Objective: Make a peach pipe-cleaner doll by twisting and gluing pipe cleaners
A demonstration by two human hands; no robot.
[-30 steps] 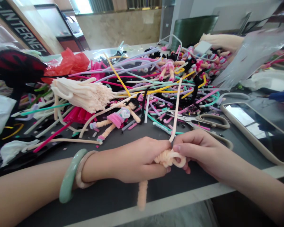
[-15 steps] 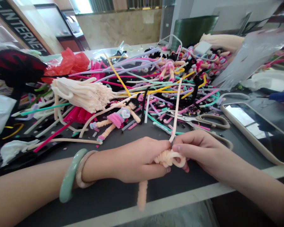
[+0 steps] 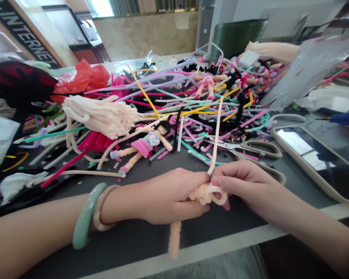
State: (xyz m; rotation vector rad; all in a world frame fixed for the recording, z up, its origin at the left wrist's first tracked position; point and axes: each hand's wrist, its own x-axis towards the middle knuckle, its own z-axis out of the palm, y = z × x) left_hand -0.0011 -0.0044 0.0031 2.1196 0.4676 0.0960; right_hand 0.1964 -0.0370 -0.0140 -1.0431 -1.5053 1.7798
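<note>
My left hand (image 3: 170, 197) and my right hand (image 3: 244, 186) meet over a coiled peach chenille pipe cleaner (image 3: 205, 193) at the table's front. The left hand grips the coil's left side, and a thick peach stem (image 3: 174, 240) hangs below that fist. My right fingers pinch the small loop at the coil's right end. A long peach strand (image 3: 216, 139) rises from between my hands. Part of the coil is hidden by my fingers. A finished pipe-cleaner doll (image 3: 142, 147) lies just beyond my left hand.
A heap of multicoloured pipe cleaners (image 3: 168, 104) covers the dark table (image 3: 139, 242) behind my hands. A bundle of peach pipe cleaners (image 3: 100, 116) lies left, steel scissors (image 3: 244, 149) lie right, and a phone in a beige case (image 3: 308, 159) sits further right.
My right hand has shifted slightly left against the peach loop. The left hand, coil and surrounding items have hardly moved.
</note>
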